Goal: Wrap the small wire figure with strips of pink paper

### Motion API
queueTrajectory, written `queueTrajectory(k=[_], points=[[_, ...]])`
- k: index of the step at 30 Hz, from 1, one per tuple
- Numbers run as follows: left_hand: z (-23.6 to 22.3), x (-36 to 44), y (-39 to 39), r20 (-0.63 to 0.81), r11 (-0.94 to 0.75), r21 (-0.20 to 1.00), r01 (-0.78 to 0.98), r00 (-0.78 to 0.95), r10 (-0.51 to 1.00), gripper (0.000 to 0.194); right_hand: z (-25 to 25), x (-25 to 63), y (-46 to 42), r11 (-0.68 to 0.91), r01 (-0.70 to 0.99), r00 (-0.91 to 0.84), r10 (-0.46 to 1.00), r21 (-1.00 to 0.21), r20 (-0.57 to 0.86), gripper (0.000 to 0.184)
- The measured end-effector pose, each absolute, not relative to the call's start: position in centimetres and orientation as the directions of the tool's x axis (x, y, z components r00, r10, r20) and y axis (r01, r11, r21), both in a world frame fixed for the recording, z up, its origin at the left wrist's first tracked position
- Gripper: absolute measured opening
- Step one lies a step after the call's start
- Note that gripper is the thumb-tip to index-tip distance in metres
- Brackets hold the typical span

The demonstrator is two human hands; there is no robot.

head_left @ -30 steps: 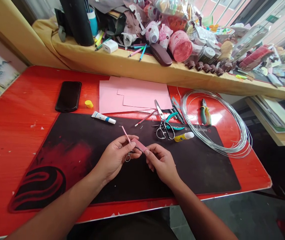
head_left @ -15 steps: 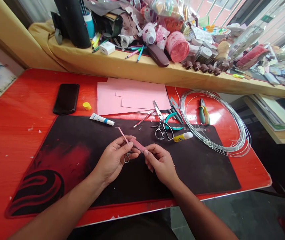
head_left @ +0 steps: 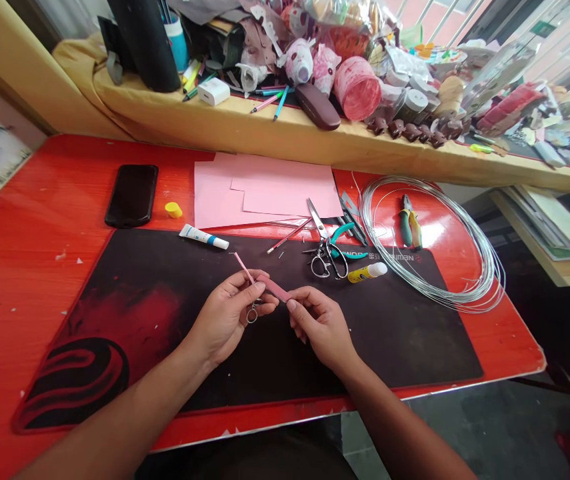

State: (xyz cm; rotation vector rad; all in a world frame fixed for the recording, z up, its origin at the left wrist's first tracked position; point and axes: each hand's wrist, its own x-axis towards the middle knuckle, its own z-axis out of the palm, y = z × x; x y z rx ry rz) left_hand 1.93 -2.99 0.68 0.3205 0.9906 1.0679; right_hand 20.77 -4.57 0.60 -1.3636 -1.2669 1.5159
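One pink strip [head_left: 273, 289] pinched between a left hand [head_left: 225, 327] and a right hand [head_left: 322, 330], just above a black mat [head_left: 405, 340].
Left hand nearly closed, fingers curled around the strip's left end, with a thin pink rod [head_left: 243, 267] poking out past them and a small wire loop [head_left: 251, 315] dangling below. Right hand half closed, thumb and fingertips on the strip's right end. Mat on a red bench [head_left: 25, 280], with scissors [head_left: 319, 223] nearby.

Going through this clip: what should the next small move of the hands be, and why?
Probably the right hand should wind the pink paper strip around the pink-covered stem. Its fingers pinch the strip's free end beside the stem, while the left hand grips the stem above a small wire loop.
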Motion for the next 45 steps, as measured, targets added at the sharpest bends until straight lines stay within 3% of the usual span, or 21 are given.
queueTrajectory(k=[6,12,20,31,45], points=[[1.0,1.6,-2.6,-0.590,0.530,0.577,-0.621,0.132,0.797,0.014,0.5,20.8,-4.8,-0.199,0.135,-0.183,0.958,-0.971,-0.222,0.025],[1.5,1.4,-2.4,-0.653,0.579,0.477,-0.662,0.174,0.737,0.017,0.2,20.7,-4.9,-0.133,0.207,-0.149,0.975,-0.969,-0.165,0.019],[1.7,1.6,-2.7,-0.679,0.608,0.408,-0.682,0.218,0.701,0.017,0.1,20.2,-4.6,0.077,0.357,-0.199,0.980,-0.931,0.004,0.011],[1.8,1.6,-2.7,-0.692,0.608,0.393,-0.690,0.213,0.690,0.017,0.4,20.4,-4.7,0.065,0.373,-0.198,0.980,-0.925,-0.011,0.014],[1.7,2.0,-2.9,-0.671,0.572,0.434,-0.696,0.175,0.721,0.016,0.3,20.3,-4.6,0.177,0.389,-0.205,0.973,-0.904,0.102,0.016]])
